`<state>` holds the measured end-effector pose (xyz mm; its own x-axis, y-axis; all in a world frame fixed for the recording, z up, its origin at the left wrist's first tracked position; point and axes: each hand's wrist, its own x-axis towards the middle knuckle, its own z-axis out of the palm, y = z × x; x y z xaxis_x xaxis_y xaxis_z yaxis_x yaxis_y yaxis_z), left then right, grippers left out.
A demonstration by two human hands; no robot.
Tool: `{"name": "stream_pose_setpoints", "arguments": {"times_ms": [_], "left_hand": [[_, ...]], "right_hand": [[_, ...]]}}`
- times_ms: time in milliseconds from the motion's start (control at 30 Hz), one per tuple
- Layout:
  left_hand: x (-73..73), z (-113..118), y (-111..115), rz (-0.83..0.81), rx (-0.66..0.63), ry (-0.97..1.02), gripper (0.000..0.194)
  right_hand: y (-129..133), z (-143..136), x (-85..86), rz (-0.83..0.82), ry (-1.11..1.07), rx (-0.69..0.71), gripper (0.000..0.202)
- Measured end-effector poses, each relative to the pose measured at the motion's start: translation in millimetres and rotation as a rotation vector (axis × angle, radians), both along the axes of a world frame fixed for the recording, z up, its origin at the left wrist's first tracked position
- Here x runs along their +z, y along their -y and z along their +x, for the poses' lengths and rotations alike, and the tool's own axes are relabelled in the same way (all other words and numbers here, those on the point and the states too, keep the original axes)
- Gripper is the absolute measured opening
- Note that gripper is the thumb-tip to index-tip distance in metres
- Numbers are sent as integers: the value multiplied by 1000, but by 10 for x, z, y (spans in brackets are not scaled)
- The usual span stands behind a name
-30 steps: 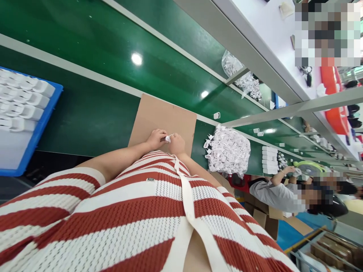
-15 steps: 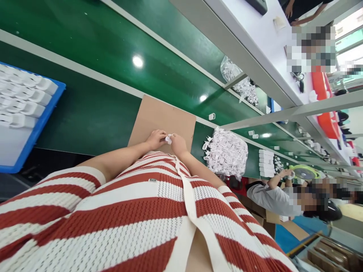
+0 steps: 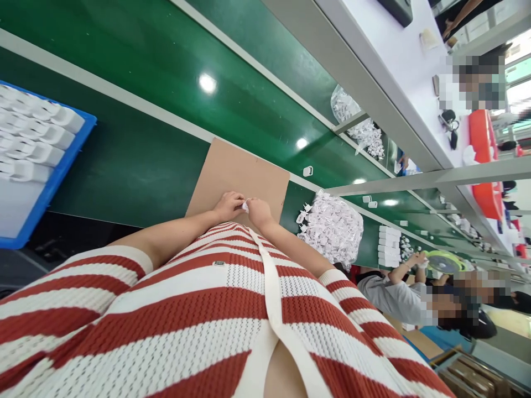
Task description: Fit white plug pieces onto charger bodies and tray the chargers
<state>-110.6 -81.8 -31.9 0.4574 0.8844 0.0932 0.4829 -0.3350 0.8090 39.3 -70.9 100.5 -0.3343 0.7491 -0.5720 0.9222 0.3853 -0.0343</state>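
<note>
Close to my body, over a brown cardboard sheet (image 3: 240, 166), my two hands meet around a small white plastic part (image 3: 245, 206). My left hand (image 3: 229, 205) grips it from the left with bent fingers. From the other side my right hand (image 3: 259, 211) is closed on the same part and covers most of it, so its exact kind cannot be made out. To the right of the cardboard lies a clear bag (image 3: 338, 226) full of small white plastic pieces, some spilling out at its left edge.
At the left, a blue tray (image 3: 78, 157) holds rows of white plastic housings (image 3: 37, 141). A single white piece (image 3: 307, 171) lies on the green conveyor belt (image 3: 166, 61). A metal frame post (image 3: 390, 176) crosses at the right. Further along, a co-worker in grey (image 3: 390, 293) works beside stacked white parts (image 3: 389, 246).
The white part shows less between my hands now, as my right hand covers more of it. The whole view has shifted slightly.
</note>
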Motion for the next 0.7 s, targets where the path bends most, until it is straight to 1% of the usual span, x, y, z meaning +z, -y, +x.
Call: {"name": "stream_pose_setpoints", "arguments": {"times_ms": [133, 267, 400, 567, 633, 700], "left_hand": [[10, -31, 40, -2, -3, -19, 24], [110, -107, 64, 49, -1, -68, 26], [188, -201, 43, 169, 13, -142, 25], [207, -256, -39, 320, 28, -230, 24], [218, -258, -48, 344, 41, -242, 25], [240, -260, -23, 338, 51, -235, 23]], "right_hand": [[2, -48, -2, -56, 1, 25, 29], [-17, -85, 20, -72, -19, 40, 30], [-89, -164, 41, -42, -46, 43, 26], [-160, -255, 9, 20, -99, 9, 28], [-137, -249, -17, 49, -124, -14, 26], [-64, -211, -29, 72, -142, -29, 29]]}}
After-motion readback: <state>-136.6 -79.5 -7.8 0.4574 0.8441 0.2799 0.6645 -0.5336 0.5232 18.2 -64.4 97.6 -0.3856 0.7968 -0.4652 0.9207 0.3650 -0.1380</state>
